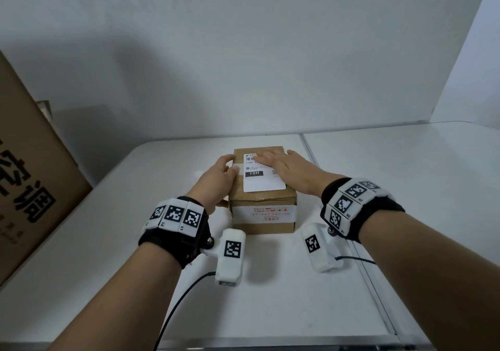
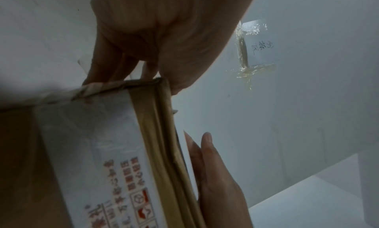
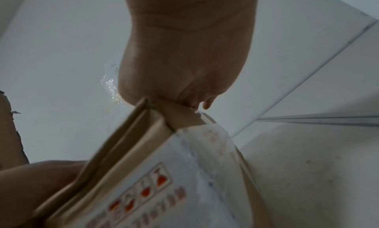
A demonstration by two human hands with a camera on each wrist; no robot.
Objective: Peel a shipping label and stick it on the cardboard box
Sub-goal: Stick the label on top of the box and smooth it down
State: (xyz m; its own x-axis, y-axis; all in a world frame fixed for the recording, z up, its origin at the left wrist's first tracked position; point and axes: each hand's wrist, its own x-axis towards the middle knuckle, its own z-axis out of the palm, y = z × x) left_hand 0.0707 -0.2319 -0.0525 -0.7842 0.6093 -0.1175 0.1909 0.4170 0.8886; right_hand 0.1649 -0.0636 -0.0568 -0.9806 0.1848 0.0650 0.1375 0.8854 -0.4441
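A small brown cardboard box (image 1: 262, 216) with a white tape band stands in the middle of the white table. The white shipping label (image 1: 263, 178), printed with a barcode and "15H", lies on the box's top face. My left hand (image 1: 226, 166) grips the box's left side, with the thumb over the top edge. My right hand (image 1: 276, 161) lies flat with straight fingers on the label's far right part. In the left wrist view the left hand (image 2: 153, 36) clasps the box (image 2: 92, 142) at a corner. The right wrist view has the right hand's (image 3: 184, 53) palm on the box (image 3: 164, 182).
A large printed brown carton (image 1: 32, 174) stands at the table's left edge. A seam (image 1: 311, 155) splits the table (image 1: 270, 296) just right of the box. The white wall behind carries a taped paper note (image 2: 258, 49). Black cables trail from the wrist cameras.
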